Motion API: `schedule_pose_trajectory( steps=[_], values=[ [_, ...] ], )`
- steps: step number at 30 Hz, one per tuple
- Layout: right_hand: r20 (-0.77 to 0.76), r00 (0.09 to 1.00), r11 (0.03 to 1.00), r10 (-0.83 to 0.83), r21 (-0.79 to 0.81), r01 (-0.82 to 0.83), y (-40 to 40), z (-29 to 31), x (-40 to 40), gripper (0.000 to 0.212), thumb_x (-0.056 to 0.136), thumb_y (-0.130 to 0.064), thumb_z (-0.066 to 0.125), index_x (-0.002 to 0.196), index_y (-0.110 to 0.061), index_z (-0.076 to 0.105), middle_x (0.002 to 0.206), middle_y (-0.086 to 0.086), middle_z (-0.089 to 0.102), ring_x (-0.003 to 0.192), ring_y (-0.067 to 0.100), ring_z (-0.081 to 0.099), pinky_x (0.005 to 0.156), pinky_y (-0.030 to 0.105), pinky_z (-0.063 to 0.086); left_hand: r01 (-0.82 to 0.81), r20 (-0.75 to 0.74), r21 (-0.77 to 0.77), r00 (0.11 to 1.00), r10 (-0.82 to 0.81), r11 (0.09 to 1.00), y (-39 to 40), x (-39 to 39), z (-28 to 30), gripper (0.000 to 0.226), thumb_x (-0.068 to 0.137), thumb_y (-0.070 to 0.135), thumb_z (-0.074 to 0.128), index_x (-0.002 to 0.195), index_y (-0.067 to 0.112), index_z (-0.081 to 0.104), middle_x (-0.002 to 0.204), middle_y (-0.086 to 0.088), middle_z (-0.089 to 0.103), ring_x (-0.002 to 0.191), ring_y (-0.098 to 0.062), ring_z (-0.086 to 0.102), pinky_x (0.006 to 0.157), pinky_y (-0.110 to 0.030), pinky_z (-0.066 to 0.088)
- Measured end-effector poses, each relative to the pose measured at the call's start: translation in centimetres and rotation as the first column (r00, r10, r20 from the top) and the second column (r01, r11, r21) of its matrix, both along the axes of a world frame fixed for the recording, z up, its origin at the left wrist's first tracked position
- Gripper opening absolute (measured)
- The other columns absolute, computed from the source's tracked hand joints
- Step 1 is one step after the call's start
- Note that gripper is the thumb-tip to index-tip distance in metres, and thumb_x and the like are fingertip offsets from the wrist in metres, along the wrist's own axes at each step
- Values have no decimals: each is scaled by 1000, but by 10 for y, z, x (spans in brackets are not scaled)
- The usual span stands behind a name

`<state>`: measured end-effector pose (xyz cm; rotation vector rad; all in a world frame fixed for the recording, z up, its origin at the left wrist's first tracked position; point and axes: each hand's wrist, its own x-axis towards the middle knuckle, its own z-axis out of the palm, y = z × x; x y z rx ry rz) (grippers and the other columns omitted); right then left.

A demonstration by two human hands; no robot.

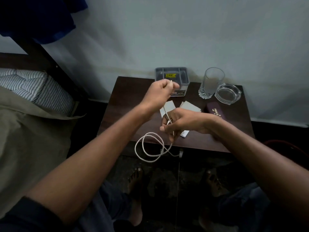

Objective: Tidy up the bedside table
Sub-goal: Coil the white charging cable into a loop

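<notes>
Head view: left hand (160, 91) pinches the white cable (150, 146) high, right hand (180, 121) grips it lower, likely coiling it off the bedside table (120, 104).

- Left arm (93, 153): bare from hand to abt the elbow; dark navy sleeve (25, 215) at lower left corner of frame.
- Right arm (250, 153): bare, no sleeve visible.
- Legs: dark blue trousers (113, 205), bottom centre & lower right.
- Feet (135, 180): bare, no shoes or socks.
</notes>
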<state>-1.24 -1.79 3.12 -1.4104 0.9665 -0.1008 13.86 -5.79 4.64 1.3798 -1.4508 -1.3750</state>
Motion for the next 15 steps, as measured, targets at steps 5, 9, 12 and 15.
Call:
schedule_pose_trajectory(
  steps=[5,9,12,15],
  values=[
    [12,997,997,-82,11,81,-13,12,-19,18,98,-13,72,96,4,69,65,18,63,58,22,70,67,31,58,332,562,31,774,-291,943,-2,18,-1,32,108,20,50,86,25,73,92,11,73,93,-9,67,82,-32,50],
    [81,930,927,-358,-92,364,-28,9,-35,19,99,-22,73,98,-3,72,63,0,57,54,17,49,57,30,56,360,375,246,820,-431,900,-7,29,10,32,110,10,42,95,12,70,72,4,71,66,-5,62,63,-18,45],
    [134,876,869,-463,-128,479,-30,7,-36,22,98,-29,76,95,-7,74,75,8,62,53,11,42,52,24,46,429,-38,503,878,-477,750,-12,41,19,28,109,8,39,99,7,65,60,3,46,58,-12,44,75,-30,57],
    [212,867,882,-450,-48,470,-25,7,-24,29,103,-41,65,95,-14,71,70,5,47,51,11,36,46,21,41,609,-496,509,785,-371,608,-10,49,30,19,106,12,44,99,10,61,58,8,38,52,-8,42,99,-44,61]
  ],
)
